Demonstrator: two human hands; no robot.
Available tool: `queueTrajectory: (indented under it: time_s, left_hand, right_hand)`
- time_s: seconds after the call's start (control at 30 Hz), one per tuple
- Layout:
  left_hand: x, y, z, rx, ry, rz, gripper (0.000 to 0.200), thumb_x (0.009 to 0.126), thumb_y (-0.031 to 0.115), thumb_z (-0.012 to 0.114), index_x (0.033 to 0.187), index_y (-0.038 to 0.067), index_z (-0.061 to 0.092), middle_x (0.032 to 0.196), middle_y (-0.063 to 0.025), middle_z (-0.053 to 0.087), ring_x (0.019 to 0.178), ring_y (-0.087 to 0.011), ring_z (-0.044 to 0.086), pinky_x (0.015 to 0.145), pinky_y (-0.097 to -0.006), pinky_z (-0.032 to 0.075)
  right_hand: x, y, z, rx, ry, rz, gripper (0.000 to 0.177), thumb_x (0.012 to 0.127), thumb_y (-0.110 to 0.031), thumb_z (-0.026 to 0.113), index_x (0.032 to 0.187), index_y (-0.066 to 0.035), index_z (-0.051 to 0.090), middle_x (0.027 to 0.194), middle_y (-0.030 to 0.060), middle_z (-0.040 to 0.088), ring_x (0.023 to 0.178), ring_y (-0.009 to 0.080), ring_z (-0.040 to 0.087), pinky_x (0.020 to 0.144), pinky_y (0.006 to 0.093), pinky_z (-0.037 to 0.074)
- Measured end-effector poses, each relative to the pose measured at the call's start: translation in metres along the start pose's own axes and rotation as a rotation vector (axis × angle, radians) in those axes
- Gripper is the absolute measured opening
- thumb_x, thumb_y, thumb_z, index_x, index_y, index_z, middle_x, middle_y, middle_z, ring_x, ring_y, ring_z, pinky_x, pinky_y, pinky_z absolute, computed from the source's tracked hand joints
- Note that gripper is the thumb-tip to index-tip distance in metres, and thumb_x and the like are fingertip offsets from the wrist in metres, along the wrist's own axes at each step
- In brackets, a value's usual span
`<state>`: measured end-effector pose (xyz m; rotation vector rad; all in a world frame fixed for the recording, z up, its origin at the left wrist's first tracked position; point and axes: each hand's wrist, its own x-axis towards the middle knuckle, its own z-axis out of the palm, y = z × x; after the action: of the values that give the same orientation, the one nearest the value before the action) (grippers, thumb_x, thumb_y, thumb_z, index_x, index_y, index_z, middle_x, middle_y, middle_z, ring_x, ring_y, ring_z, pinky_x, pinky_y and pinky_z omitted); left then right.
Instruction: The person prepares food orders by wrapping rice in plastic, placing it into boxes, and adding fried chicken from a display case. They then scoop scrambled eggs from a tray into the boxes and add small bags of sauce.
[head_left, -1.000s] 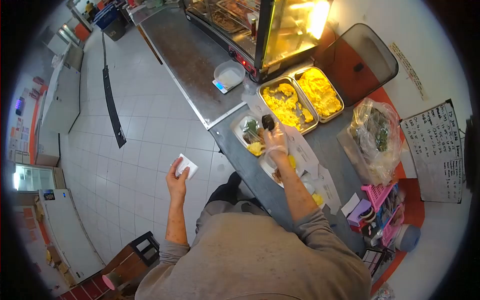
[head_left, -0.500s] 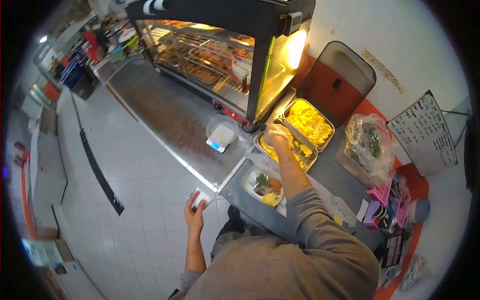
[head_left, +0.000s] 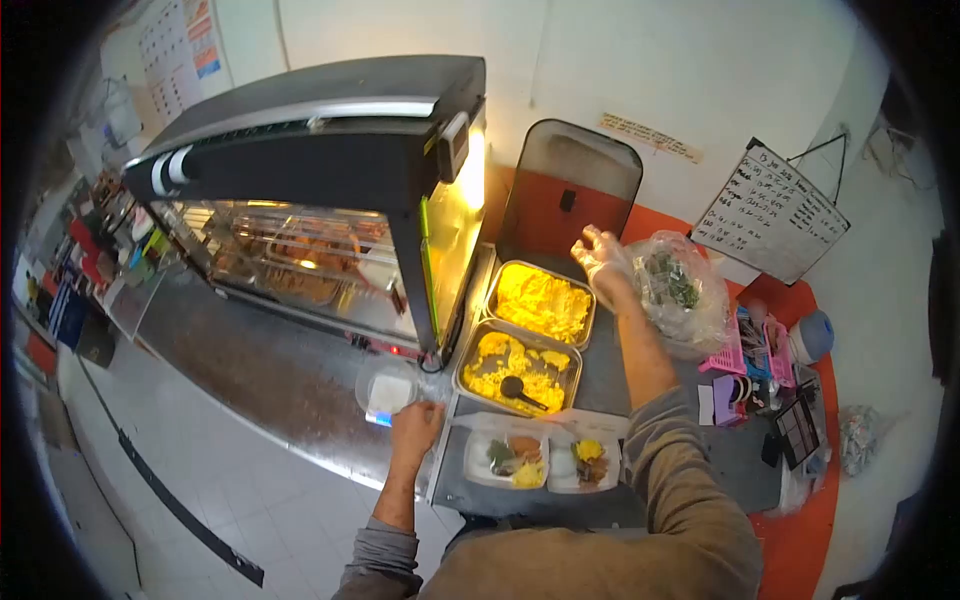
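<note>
Reaching past the rear tray [head_left: 490,298] of yellow food, the gloved right hand [head_left: 603,262] hovers with its grip loosely spread at the left side of the bag of greens [head_left: 685,292], which sits near the back right of the surface [head_left: 600,385]. The glove probably keeps bare skin off the food. The left hand [head_left: 415,425] rests at the front edge beside the scale [head_left: 386,393], seemingly as a brace; I cannot tell whether its grip holds anything.

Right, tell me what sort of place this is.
Probably a takeaway food counter: a glass-fronted heated display cabinet of cooked food, two rectangular steel pans of yellow food, and white compartment meal trays, part-filled.
</note>
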<state>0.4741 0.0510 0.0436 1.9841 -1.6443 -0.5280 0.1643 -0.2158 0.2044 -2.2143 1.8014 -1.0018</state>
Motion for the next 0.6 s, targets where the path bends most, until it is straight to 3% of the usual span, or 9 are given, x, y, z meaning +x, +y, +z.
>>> queueTrajectory:
  time_s: [0.03,0.1,0.17,0.23,0.3,0.37,0.43,0.53,0.6]
  left_hand:
    - [0.020,0.012,0.004,0.005,0.003,0.017,0.028,0.086,0.032,0.061,0.094,0.006,0.070,0.096,-0.0134,0.068,0.083,-0.0337,0.065,0.072,-0.0423,0.050]
    - [0.058,0.041,0.011,-0.121,0.011,0.362,0.030,0.086,0.034,0.061,0.092,0.006,0.070,0.093,-0.0102,0.068,0.083,-0.0324,0.065,0.072,-0.0422,0.050]
    - [0.085,0.079,0.013,-0.081,-0.030,0.478,0.031,0.085,0.038,0.061,0.090,0.008,0.070,0.091,-0.0086,0.068,0.082,-0.0309,0.065,0.070,-0.0426,0.050]
    - [0.111,0.100,0.014,0.081,-0.138,0.357,0.037,0.084,0.045,0.061,0.089,0.010,0.070,0.091,-0.0100,0.068,0.085,-0.0307,0.066,0.072,-0.0442,0.051]
    - [0.129,0.109,0.012,0.340,-0.337,0.010,0.047,0.081,0.054,0.061,0.090,0.008,0.071,0.093,-0.0146,0.069,0.088,-0.0328,0.066,0.074,-0.0447,0.052]
    - [0.130,0.086,0.026,0.335,-0.451,-0.143,0.049,0.082,0.054,0.060,0.089,0.007,0.071,0.092,-0.0187,0.069,0.089,-0.0347,0.067,0.074,-0.0447,0.053]
    - [0.123,0.007,0.093,0.381,-0.700,-0.142,0.044,0.080,0.047,0.064,0.089,0.005,0.072,0.089,-0.0185,0.070,0.085,-0.0337,0.068,0.077,-0.0427,0.053]
    - [0.110,0.007,0.086,0.114,-1.012,-0.062,0.043,0.073,0.043,0.070,0.091,0.003,0.072,0.090,-0.0163,0.071,0.085,-0.0292,0.069,0.081,-0.0359,0.052]
    - [0.098,0.004,0.090,-0.150,-1.296,-0.024,0.051,0.073,0.041,0.073,0.105,0.002,0.070,0.099,-0.0162,0.070,0.094,-0.0243,0.067,0.084,-0.0334,0.050]
  right_hand:
    - [0.025,0.007,-0.010,-0.063,0.027,0.039,0.046,0.090,-0.032,0.061,0.127,-0.004,0.054,0.128,0.0189,0.053,0.120,0.0345,0.048,0.100,0.0403,0.040]
    - [0.073,0.018,-0.023,-0.333,0.033,0.080,0.055,0.090,-0.044,0.055,0.134,-0.013,0.048,0.136,0.0160,0.047,0.129,0.0345,0.040,0.104,0.0396,0.036]
    - [0.123,0.024,-0.037,-0.397,-0.090,0.127,0.054,0.090,-0.040,0.055,0.137,-0.015,0.044,0.143,0.0141,0.040,0.133,0.0327,0.036,0.107,0.0416,0.034]
    - [0.166,0.041,-0.034,-0.482,-0.108,0.143,0.054,0.090,-0.037,0.055,0.139,-0.017,0.043,0.147,0.0123,0.035,0.135,0.0312,0.033,0.108,0.0434,0.032]
    - [0.213,0.055,-0.030,-0.561,-0.122,0.151,0.054,0.090,-0.034,0.055,0.140,-0.018,0.041,0.151,0.0105,0.031,0.138,0.0297,0.030,0.110,0.0452,0.030]
    - [0.255,0.073,-0.025,-0.705,-0.154,0.115,0.057,0.090,-0.030,0.054,0.143,-0.021,0.036,0.153,0.0058,0.026,0.141,0.0270,0.024,0.111,0.0483,0.027]
    - [0.292,0.091,-0.013,-0.731,-0.165,0.091,0.056,0.090,-0.030,0.053,0.143,-0.022,0.036,0.153,0.0035,0.027,0.140,0.0270,0.025,0.112,0.0484,0.027]
    - [0.317,0.103,0.006,-0.685,-0.186,0.106,0.047,0.090,-0.030,0.054,0.136,-0.021,0.045,0.146,0.0051,0.039,0.135,0.0277,0.034,0.109,0.0492,0.029]
    - [0.309,0.087,-0.005,-0.806,-0.187,0.078,0.034,0.091,-0.029,0.054,0.124,-0.019,0.054,0.132,0.0075,0.053,0.125,0.0294,0.045,0.105,0.0492,0.032]
